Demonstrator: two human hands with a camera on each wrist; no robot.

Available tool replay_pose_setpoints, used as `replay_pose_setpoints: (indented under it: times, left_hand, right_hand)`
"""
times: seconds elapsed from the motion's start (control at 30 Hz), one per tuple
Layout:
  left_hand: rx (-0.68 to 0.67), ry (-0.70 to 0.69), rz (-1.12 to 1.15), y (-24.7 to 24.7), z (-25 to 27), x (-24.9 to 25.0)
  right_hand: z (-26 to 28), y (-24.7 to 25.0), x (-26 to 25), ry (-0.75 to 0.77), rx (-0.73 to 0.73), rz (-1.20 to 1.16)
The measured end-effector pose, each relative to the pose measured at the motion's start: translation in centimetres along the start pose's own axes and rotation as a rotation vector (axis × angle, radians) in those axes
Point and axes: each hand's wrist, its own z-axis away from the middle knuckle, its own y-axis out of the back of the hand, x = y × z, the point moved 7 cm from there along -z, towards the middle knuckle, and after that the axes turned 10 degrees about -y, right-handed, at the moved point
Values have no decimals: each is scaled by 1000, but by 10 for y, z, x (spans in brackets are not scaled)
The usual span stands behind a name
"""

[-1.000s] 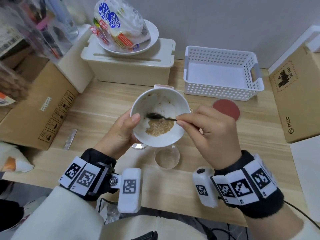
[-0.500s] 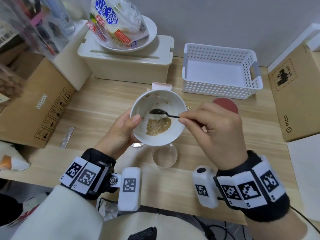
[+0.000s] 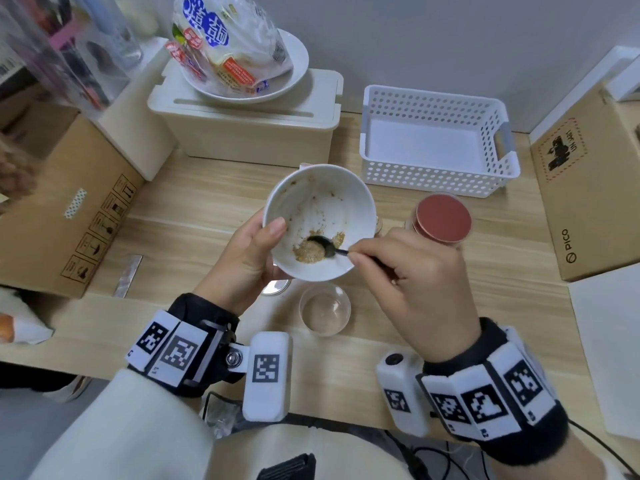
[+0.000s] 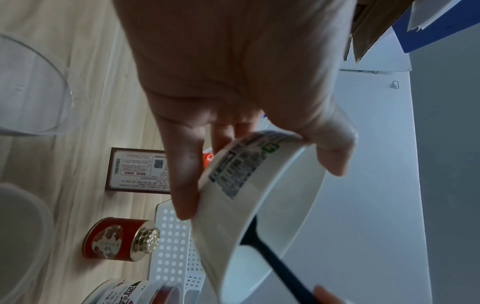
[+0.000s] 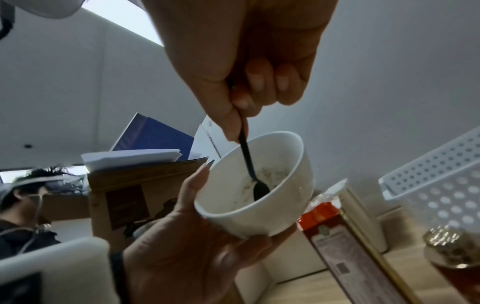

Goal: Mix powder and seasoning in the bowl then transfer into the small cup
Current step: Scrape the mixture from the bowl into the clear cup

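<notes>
left hand [image 3: 247, 252] grips round white bowl [image 3: 320, 202], now tipped | right hand [image 3: 412, 282] pinches thin black spoon [image 3: 323, 247], moved down into brown powder [image 3: 310, 253] | small clear cup [image 3: 325, 309] waits below on tabletop | scooping soon

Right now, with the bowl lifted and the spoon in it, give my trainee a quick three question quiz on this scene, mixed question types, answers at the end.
1. True or false: the clear small cup already holds the brown mix.
2. Which hand pinches the black spoon? A) the left hand B) the right hand
3. Fill in: the brown powder mix lies in the white bowl on the side ____ to the person.

Key
1. False: the cup stands on the table, below the bowl, and looks empty.
2. B: the left hand grips the bowl, thumb over its rim.
3. Nearest: the bowl is tilted toward the person.
</notes>
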Motion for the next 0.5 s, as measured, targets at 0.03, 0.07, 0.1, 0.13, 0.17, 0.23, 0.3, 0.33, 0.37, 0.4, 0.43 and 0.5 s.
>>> replay_pose_setpoints:
  times: [0.03,0.07,0.1,0.13,0.17,0.23,0.3,0.33,0.37,0.4,0.43,0.5]
  left_hand:
    - [3,-1,0,0,0,0]
    - [5,-2,-3,0,0,0]
    - [6,-2,-7,0,-1,0]
    - [6,-4,-11,0,-1,0]
    - [3,-4,-15,0,-1,0]
    - [-4,-5,-17,0,-1,0]
    - [-9,-2,-14,1,-1,-1]
    - [-9,1,-13,2,-1,-2]
    - [-10,6,-12,3,-1,-2]
    - [-13,12,-13,3,-2,-3]
    - [-15,18,-14,4,-2,-5]
    - [-2,18,-1,7,-1,-7]
  right_hand:
    - [2,-1,-3,3,4,-30]
    - [3,-1,-5,13,12,-51]
    - [3,-1,-8,28,14,-67]
    - [4,-3,-10,45,3,-75]
    - [5,-6,-10,58,-14,-70]
    - [6,-7,-9,63,-23,-29]
    - [6,-3,-5,59,18,-2]
    - [6,0,-3,56,41,1]
    - [5,2,-1,52,54,1]
    - [5,3,1,47,59,4]
    - [4,4,3,41,64,9]
    - [2,7,10,24,90,3]
